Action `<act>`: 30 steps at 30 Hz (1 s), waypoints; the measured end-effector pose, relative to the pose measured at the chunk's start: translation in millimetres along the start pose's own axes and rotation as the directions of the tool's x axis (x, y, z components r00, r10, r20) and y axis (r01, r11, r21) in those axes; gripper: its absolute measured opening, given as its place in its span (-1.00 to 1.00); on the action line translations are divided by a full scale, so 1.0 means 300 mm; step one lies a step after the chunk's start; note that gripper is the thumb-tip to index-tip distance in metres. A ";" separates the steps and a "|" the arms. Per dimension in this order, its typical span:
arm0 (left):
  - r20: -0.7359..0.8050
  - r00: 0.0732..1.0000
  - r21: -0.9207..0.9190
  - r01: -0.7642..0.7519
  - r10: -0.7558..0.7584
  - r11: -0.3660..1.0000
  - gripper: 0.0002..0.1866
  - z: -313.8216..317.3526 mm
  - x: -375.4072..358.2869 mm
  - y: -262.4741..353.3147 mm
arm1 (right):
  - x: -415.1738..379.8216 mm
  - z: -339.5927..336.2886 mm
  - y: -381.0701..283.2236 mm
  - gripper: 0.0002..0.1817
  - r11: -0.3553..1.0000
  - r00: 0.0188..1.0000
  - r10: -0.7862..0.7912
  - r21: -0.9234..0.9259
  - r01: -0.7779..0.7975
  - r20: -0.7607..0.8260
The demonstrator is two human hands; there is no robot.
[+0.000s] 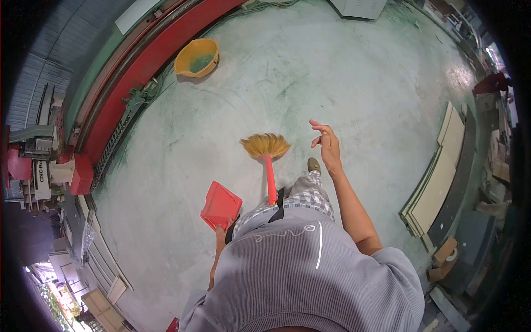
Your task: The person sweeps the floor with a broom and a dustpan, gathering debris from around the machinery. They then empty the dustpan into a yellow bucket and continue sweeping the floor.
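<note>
A red dustpan (222, 203) is held low at my left side by my left hand (225, 226), whose fingers are wrapped at its near edge and partly hidden. In front of my body a broom (265, 146) with yellowish bristles and a red handle points away from me; the near end of its handle reaches my waist beside a black strap. My right hand (326, 141) is raised to the right of the broom, fingers apart, touching nothing. Below it one shoe (313, 165) shows on the floor.
A yellow basin (197, 57) with greenish material inside stands on the floor at the upper left, beside a long red machine (124, 77). Flat boards (437, 177) are stacked at the right. A pale cabinet (358, 8) stands at the top. More boards lie at the lower left.
</note>
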State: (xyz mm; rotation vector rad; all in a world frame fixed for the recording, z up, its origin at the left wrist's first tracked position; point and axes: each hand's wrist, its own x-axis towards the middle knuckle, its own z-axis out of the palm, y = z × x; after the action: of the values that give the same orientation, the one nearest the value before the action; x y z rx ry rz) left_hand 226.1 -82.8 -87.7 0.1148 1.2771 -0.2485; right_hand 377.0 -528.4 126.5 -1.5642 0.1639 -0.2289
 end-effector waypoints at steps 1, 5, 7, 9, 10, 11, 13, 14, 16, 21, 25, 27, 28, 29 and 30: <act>0.000 1.000 0.012 -0.005 0.005 1.000 -0.56 0.003 0.000 -0.001 | -0.001 0.004 0.002 -0.67 1.000 1.000 0.019 0.011 -0.019 0.000; -0.008 1.000 0.053 -0.027 0.028 0.998 -0.57 -0.011 -0.010 -0.009 | -0.016 0.040 0.093 -0.60 0.937 0.945 0.326 0.141 -0.319 -0.028; -0.020 0.999 0.078 -0.031 0.032 0.996 -0.58 -0.038 -0.014 -0.007 | -0.060 0.078 0.283 -0.42 0.717 0.744 0.650 0.199 -0.668 0.157; -0.039 0.999 0.107 -0.026 0.030 0.994 -0.58 -0.095 -0.002 -0.002 | -0.139 0.163 0.378 -0.29 0.399 0.384 0.860 0.025 -0.916 0.337; -0.052 0.998 0.118 -0.020 0.026 0.993 -0.58 -0.122 0.002 0.000 | -0.170 0.216 0.355 -0.33 0.313 0.271 0.901 -0.076 -0.947 0.339; -0.063 0.998 0.124 -0.011 0.019 0.992 -0.58 -0.148 0.003 0.003 | -0.200 0.268 0.324 -0.37 0.221 0.153 0.931 -0.178 -0.959 0.331; -0.082 0.997 0.136 -0.003 0.014 0.991 -0.59 -0.196 -0.004 0.008 | -0.280 0.355 0.507 -0.34 0.252 0.097 0.895 -0.316 -0.915 0.435; -0.090 0.996 0.143 -0.005 0.018 0.990 -0.59 -0.204 -0.008 0.008 | -0.309 0.380 0.582 -0.34 0.241 0.083 0.896 -0.320 -0.916 0.435; -0.097 0.995 0.161 -0.013 0.029 0.987 -0.59 -0.205 -0.009 0.009 | -0.355 0.406 0.676 -0.61 0.218 0.086 0.891 -0.255 -0.942 0.446; -0.093 0.990 0.245 -0.079 0.105 0.966 -0.58 -0.153 0.001 0.027 | -0.190 0.233 0.422 -0.89 0.150 0.240 0.847 0.220 -0.964 0.475; -0.112 0.986 0.248 -0.092 0.123 0.964 -0.58 -0.073 -0.038 0.010 | -0.229 -0.085 0.292 -0.82 -0.083 0.274 0.698 0.454 -0.887 0.661; -0.094 0.991 0.239 -0.074 0.098 0.968 -0.58 -0.064 -0.044 0.002 | -0.314 -0.204 0.176 -0.76 -0.143 0.292 0.756 0.583 -0.800 0.586; -0.102 0.990 0.237 -0.068 0.094 0.969 -0.58 -0.079 -0.019 0.012 | -0.366 -0.251 0.125 -0.74 -0.133 0.296 0.793 0.625 -0.770 0.533; -0.063 0.995 0.274 -0.062 0.082 0.960 -0.57 -0.108 0.025 0.027 | -0.424 -0.287 0.077 -0.71 -0.121 0.295 0.828 0.664 -0.738 0.478; -0.025 0.997 0.313 -0.058 0.069 0.948 -0.56 -0.127 0.047 0.038 | -0.487 -0.304 0.034 -0.69 -0.039 0.320 0.865 0.688 -0.725 0.386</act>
State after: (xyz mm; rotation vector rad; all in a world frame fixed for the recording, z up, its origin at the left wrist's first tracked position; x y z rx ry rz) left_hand 197.2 -65.1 -112.6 0.4325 1.2596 -0.3933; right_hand 213.5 -580.8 110.2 -0.2759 0.9911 0.5180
